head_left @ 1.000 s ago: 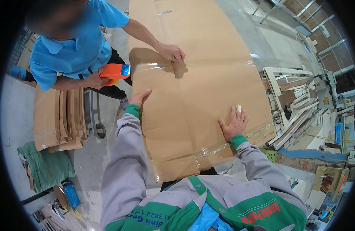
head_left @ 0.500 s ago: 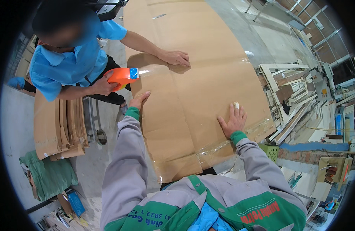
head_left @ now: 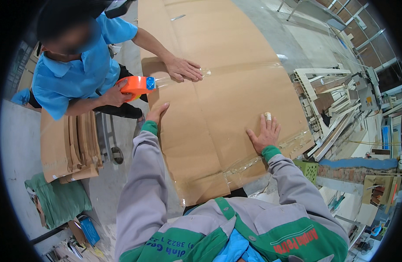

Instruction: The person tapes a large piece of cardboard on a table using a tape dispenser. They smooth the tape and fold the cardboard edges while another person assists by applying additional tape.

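A large brown cardboard sheet (head_left: 209, 113) lies before me, with clear tape along its near edge and across its middle. My left hand (head_left: 157, 114) rests at its left edge, the thumb on top and the other fingers partly hidden over the side. My right hand (head_left: 265, 133) presses flat on the right part, fingers spread, one fingertip wrapped in white. At the left, a co-worker in a blue shirt grips an orange tape dispenser (head_left: 137, 85). A strip of clear tape (head_left: 166, 81) runs from it to beneath the co-worker's other hand (head_left: 185, 70), which lies flat on the cardboard.
A small blade-like metal piece (head_left: 178, 17) lies on the far cardboard. Folded cardboard sheets (head_left: 72, 144) stand at the left, above a green sack (head_left: 61, 198). White frames and scrap strips (head_left: 323, 105) are piled at the right, near a green basket (head_left: 306, 170).
The co-worker's free hand has gone from closed fingers to lying flat, a little nearer and to the left, on the tape. My hands have stayed in place.
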A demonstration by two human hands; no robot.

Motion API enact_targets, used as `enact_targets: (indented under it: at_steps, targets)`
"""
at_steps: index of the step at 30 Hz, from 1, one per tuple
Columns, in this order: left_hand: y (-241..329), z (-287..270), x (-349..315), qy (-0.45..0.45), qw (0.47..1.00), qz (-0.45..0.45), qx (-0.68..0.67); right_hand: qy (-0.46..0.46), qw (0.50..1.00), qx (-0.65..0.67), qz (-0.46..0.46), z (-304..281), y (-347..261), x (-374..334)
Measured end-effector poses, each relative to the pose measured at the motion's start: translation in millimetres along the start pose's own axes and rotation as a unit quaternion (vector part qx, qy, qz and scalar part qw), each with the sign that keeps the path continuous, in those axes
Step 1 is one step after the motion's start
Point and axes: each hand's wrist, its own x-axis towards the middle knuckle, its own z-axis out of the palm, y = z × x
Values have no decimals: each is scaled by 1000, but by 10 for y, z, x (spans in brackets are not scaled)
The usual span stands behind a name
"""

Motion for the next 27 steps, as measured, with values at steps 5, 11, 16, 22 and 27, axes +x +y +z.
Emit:
enact_targets:
  at_steps: [5, 11, 16, 22, 27]
  targets:
    - [10, 50, -45, -87, 980, 37, -175, 0, 1000, 5, -6, 2, 9, 13]
    - [-1, 41, -15, -66, 986, 10, -156, -16, 1000, -2, 1, -5, -8, 26]
    - [-50, 45, 10, -80, 983, 24, -163, -23, 1000, -3, -1, -7, 4, 25]
    - [-133, -14, 155, -46, 995, 13, -89, -23, 1000, -6, -1, 1, -7, 20]
    - [-168, -14, 202, -25, 998, -5, -61, -31, 999, -19, 4, 3, -1, 21]
